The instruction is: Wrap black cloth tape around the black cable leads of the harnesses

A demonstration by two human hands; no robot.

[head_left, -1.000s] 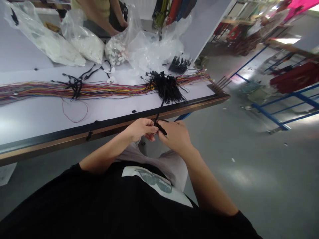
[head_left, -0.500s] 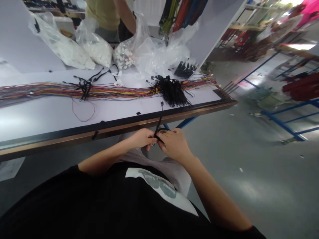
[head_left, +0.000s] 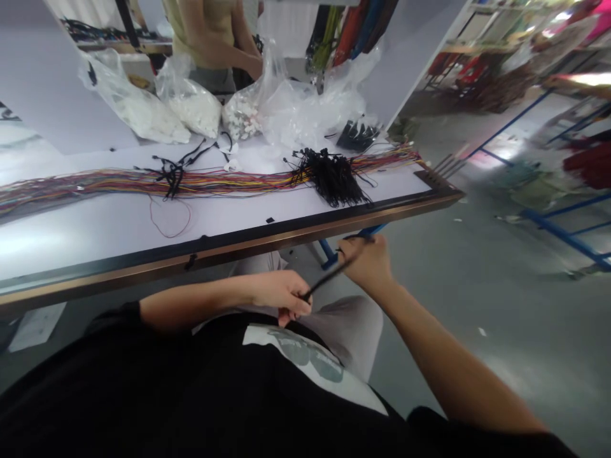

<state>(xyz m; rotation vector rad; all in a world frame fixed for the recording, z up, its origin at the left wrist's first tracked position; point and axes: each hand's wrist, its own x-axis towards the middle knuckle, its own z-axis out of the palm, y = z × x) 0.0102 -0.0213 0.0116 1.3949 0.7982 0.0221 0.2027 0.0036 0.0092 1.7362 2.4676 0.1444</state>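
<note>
My left hand [head_left: 289, 296] is closed in a pinch in front of my body. A thin black cable [head_left: 329, 277] slants up from its fingertips towards my right hand. The far end of this cable is smeared by motion. Farther right and higher, just past the table edge, my right hand [head_left: 370, 261] is closed with its fingers curled. A dark rounded thing that looks like a roll of black tape [head_left: 352, 238] shows at its fingers, mostly hidden. Whether the cable touches the right hand, I cannot tell.
On the white table [head_left: 238, 216] lies a long bundle of coloured wires [head_left: 229, 183], with a pile of black cables [head_left: 334, 178] on it. Clear bags of white parts [head_left: 195, 111] stand behind. Across the table is a person in a yellow top [head_left: 210, 38].
My hands have moved apart: the right one up and to the right, the left one down towards my body. The black cable has swung from upright to a slant.
</note>
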